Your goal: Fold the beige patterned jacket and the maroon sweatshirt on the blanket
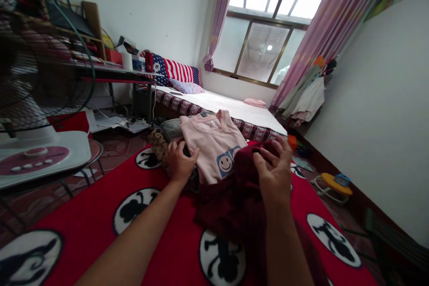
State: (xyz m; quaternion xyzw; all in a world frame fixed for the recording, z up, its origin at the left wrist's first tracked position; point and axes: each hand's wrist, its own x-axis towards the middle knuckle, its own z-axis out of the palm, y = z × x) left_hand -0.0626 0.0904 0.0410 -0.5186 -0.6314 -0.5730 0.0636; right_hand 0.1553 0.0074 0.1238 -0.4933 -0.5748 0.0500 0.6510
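A pale pink T-shirt (pixel 208 138) with a blue smiley-face print lies folded on a pile of clothes. My left hand (pixel 181 159) rests at its left edge, thumb and curved fingers apart over the pile. Beneath it show a grey-green folded garment (pixel 170 128) and a brown patterned one (pixel 157 144). My right hand (pixel 276 167) is at a dark red garment (pixel 246 165), its bent fingers and thumb around a raised fold. That garment covers the shirt's lower right corner and trails toward me; its far end is hidden by my right arm.
Under the clothes lies a red blanket (pixel 100 214) with black-and-white round figures. A fan (pixel 36 67) stands close at left, by a cluttered desk (pixel 117 71). Behind are a bed (pixel 217 100) with pillows and a window (pixel 264 44). A yellow stool (pixel 337 183) stands at right.
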